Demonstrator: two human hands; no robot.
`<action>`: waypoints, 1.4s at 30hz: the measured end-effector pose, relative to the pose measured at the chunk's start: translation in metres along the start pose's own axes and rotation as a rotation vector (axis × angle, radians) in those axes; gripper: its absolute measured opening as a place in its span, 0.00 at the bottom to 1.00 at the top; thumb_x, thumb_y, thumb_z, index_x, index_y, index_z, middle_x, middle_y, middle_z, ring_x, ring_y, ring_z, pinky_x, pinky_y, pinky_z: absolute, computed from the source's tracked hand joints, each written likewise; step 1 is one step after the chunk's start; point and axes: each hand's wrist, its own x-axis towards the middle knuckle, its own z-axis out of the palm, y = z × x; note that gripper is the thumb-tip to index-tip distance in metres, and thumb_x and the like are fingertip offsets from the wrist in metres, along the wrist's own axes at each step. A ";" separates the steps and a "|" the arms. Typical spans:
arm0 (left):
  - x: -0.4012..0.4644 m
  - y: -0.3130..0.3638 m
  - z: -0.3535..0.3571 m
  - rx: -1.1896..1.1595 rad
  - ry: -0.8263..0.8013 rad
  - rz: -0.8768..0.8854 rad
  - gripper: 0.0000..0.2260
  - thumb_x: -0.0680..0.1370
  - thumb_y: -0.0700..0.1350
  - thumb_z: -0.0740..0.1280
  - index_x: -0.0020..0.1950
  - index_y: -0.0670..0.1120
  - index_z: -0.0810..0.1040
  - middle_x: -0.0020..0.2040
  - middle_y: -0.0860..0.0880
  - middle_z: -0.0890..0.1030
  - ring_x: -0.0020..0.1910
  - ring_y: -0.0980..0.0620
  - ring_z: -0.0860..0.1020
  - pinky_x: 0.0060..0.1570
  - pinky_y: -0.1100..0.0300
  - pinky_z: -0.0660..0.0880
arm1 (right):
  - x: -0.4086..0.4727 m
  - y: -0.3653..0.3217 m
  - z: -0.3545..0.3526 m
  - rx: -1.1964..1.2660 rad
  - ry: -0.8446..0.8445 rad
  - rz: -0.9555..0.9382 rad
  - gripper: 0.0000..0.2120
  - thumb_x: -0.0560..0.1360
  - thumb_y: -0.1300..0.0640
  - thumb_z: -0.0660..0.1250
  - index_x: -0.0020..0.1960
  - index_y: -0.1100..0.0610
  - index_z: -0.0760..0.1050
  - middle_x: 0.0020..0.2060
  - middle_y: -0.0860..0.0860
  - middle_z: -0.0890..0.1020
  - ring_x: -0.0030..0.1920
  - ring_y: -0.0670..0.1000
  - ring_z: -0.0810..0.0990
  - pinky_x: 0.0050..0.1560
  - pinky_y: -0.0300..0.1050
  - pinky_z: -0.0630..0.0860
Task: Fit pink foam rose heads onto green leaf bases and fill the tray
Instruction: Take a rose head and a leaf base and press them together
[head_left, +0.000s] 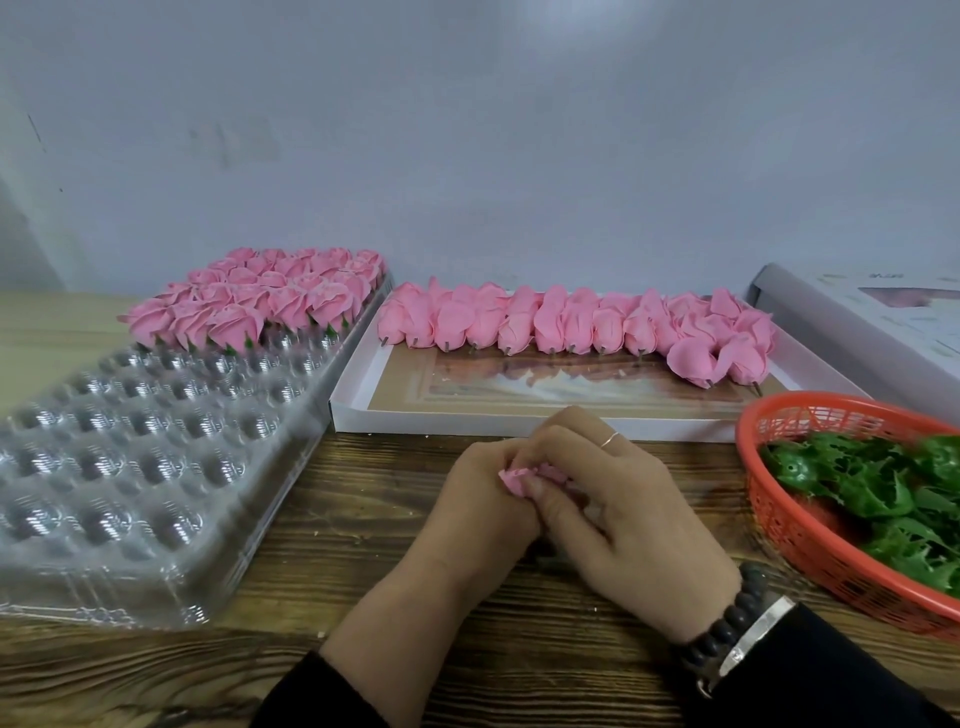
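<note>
Both hands are meeting over the wooden table (363, 525), the left hand (470, 506) and right hand (618, 512) curling their fingers around one pink foam rose head (519, 477), its soft folded petals peeking out between the fingertips.

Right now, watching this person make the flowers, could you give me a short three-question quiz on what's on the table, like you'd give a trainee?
1. True or false: the green leaf bases lie in the white box.
2. Which part of the clear plastic tray already holds finished roses? A) the near end B) the far end C) the middle
3. What do the left hand and right hand hold between them?

Key
1. False: they lie in the red basket; the box holds bare rose heads.
2. B
3. A pink rose head, gripped by both hands.
</note>
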 end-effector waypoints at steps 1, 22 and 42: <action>0.000 -0.001 0.000 -0.076 0.023 -0.002 0.08 0.74 0.38 0.67 0.36 0.47 0.79 0.33 0.51 0.82 0.34 0.59 0.79 0.33 0.66 0.75 | 0.000 0.000 0.001 0.026 0.057 -0.001 0.09 0.76 0.56 0.59 0.52 0.57 0.76 0.46 0.49 0.76 0.47 0.44 0.76 0.48 0.36 0.73; 0.002 0.002 0.001 -0.987 0.025 -0.231 0.12 0.68 0.47 0.69 0.46 0.42 0.83 0.44 0.41 0.82 0.45 0.47 0.82 0.50 0.54 0.79 | 0.000 -0.002 0.020 0.370 0.163 0.494 0.13 0.63 0.57 0.75 0.41 0.46 0.73 0.33 0.46 0.77 0.35 0.42 0.74 0.38 0.35 0.72; 0.005 -0.001 -0.004 -0.746 0.063 -0.255 0.19 0.61 0.52 0.74 0.45 0.41 0.83 0.47 0.36 0.77 0.45 0.42 0.74 0.36 0.56 0.68 | 0.001 -0.004 0.013 0.871 0.056 0.623 0.03 0.64 0.59 0.73 0.36 0.54 0.79 0.31 0.55 0.79 0.31 0.48 0.77 0.35 0.38 0.77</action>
